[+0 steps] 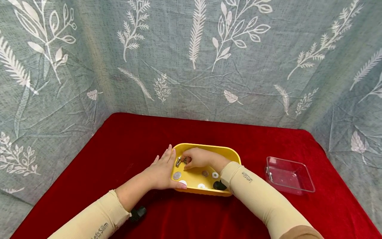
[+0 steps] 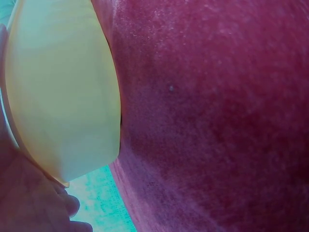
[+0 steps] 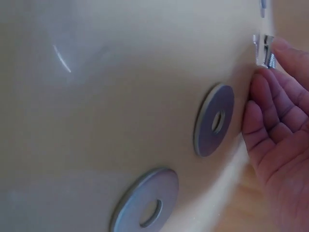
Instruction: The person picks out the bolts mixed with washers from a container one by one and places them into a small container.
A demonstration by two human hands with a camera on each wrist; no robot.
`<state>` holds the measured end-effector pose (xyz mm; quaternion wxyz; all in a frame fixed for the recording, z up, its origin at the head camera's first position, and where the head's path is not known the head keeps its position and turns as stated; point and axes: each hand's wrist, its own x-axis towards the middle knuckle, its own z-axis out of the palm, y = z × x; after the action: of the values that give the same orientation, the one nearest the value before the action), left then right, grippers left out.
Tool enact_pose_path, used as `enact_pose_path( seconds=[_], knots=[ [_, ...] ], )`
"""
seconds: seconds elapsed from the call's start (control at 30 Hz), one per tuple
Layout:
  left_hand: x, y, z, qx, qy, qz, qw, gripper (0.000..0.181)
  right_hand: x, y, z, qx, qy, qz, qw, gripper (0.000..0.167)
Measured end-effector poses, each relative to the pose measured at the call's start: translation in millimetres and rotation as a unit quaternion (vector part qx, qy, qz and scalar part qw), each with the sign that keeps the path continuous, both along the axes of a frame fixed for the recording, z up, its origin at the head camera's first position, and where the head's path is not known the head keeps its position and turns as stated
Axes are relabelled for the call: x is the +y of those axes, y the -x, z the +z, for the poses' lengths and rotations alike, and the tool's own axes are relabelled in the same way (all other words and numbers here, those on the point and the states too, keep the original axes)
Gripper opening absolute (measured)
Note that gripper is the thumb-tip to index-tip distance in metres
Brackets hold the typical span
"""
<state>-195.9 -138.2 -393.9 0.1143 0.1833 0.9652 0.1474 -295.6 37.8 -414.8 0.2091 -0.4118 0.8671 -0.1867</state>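
In the head view there were two hands and one yellow tub. The left hand lay against the end of the tub, its fingers straight and its thumb on the near rim; it was not curled round anything. The right hand was inside the tub, with thumb and fingers curled round a small metal piece, which they covered in part. One shiny fastener was just beside these fingertips, on the side of the left hand. I counted five washers, all nearer to the wearer than the right grip; two were close to the left thumb, and three lay under the right forearm's side. A black object was at the right wrist, partly behind the sleeve, and one clear box stood well apart, beyond the right forearm. In the left wrist view, only the outer wall of the tub was visible, with part of the left hand, cut off at the edge, and red cloth; the contents were hidden there. The right wrist view showed two washers only, but with their holes clear, below the right fingertips. The threads of the gripped metal piece were visible there, and above it another bit of metal was cut off by the border. Whether the gripped piece was lifted, I could not tell.
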Motion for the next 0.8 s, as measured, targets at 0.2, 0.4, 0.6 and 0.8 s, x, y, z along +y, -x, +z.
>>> enact_pose_path(
  seconds=[0.2, 0.4, 0.6, 0.8],
  knots=[
    [-0.4, 0.5, -0.4, 0.002, -0.001, -0.002, 1.0, 0.129, -6.5, -3.8, -0.4, 0.016, 0.019, 0.003, 0.9997, 0.026],
    [-0.3, 0.1, -0.3, 0.002, -0.002, -0.004, 1.0, 0.129, -9.9, -7.2, -2.9, -0.004, 0.037, -0.004, 0.9993, 0.024],
    [0.1, -1.0, 0.6, -0.003, 0.002, -0.005, 1.0, 0.129, -10.4, -7.9, -4.1, -0.019, 0.039, 0.006, 0.999, 0.025],
    [-0.4, -0.6, 0.5, -0.003, 0.001, -0.008, 1.0, 0.129, -12.4, -9.7, -3.8, -0.024, 0.04, 0.036, 0.9983, 0.025]
  ],
)
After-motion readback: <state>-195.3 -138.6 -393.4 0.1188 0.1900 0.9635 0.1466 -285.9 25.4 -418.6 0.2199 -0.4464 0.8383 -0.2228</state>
